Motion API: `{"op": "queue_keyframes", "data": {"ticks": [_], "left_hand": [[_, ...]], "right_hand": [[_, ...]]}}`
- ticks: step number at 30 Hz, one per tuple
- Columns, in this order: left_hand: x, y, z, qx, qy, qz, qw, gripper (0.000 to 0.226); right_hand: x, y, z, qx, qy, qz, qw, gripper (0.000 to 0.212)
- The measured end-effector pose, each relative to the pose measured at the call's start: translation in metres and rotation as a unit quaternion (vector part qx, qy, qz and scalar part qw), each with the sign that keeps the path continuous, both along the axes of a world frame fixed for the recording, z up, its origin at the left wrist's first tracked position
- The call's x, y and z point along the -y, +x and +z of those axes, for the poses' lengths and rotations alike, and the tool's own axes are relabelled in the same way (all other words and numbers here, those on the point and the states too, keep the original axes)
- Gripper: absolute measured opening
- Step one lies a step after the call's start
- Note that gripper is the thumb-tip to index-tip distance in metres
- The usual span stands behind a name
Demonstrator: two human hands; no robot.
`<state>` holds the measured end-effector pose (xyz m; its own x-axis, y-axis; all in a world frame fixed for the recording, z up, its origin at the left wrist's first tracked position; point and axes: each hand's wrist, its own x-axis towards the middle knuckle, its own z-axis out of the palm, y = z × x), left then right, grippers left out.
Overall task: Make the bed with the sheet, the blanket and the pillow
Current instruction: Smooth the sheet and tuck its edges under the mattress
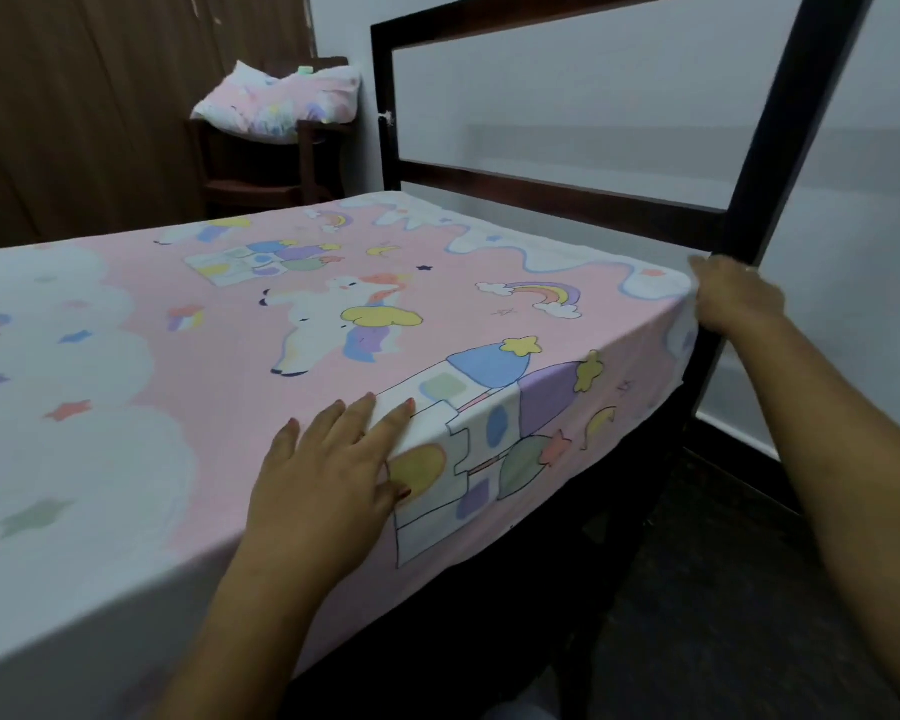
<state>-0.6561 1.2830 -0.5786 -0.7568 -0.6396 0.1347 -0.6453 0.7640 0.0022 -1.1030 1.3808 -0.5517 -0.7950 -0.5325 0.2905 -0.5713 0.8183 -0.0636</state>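
A pink sheet [219,366] printed with unicorns, rainbows and clouds lies smooth over the mattress and hangs down its near side. My left hand [333,459] rests flat on the mattress's near edge, fingers straight, thumb against the side. My right hand [733,298] is at the mattress's far right corner by the headboard post, its fingers curled at the sheet's corner; the grip itself is hidden behind the hand. A pillow [281,103] in matching fabric sits on a dark wooden chair at the back. No blanket is in view.
The dark wooden headboard frame [567,192] rises along the right end of the bed, its post [780,137] close to my right hand. The chair [266,163] stands against brown curtains [100,96]. Dark floor [723,589] lies to the right of the bed.
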Motion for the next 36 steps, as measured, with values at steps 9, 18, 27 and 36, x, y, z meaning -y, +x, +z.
{"op": "queue_keyframes", "data": {"ticks": [9,18,27,36], "left_hand": [[0.026,0.123,0.016,-0.104,0.103,0.136,0.980,0.045],[0.090,0.256,0.037,0.031,0.155,0.285,0.945,0.052],[0.284,0.255,0.048,0.053,0.146,0.289,0.945,0.065],[0.337,0.250,-0.020,-0.062,0.085,0.453,0.885,0.054]], "right_hand": [[0.098,0.266,0.015,0.101,0.031,0.402,0.910,0.070],[0.131,0.464,-0.006,0.104,0.166,0.677,0.710,0.080],[0.262,0.397,0.027,-0.041,0.176,0.729,0.660,0.062],[0.478,0.506,-0.038,0.109,0.153,0.576,0.796,0.070]]}}
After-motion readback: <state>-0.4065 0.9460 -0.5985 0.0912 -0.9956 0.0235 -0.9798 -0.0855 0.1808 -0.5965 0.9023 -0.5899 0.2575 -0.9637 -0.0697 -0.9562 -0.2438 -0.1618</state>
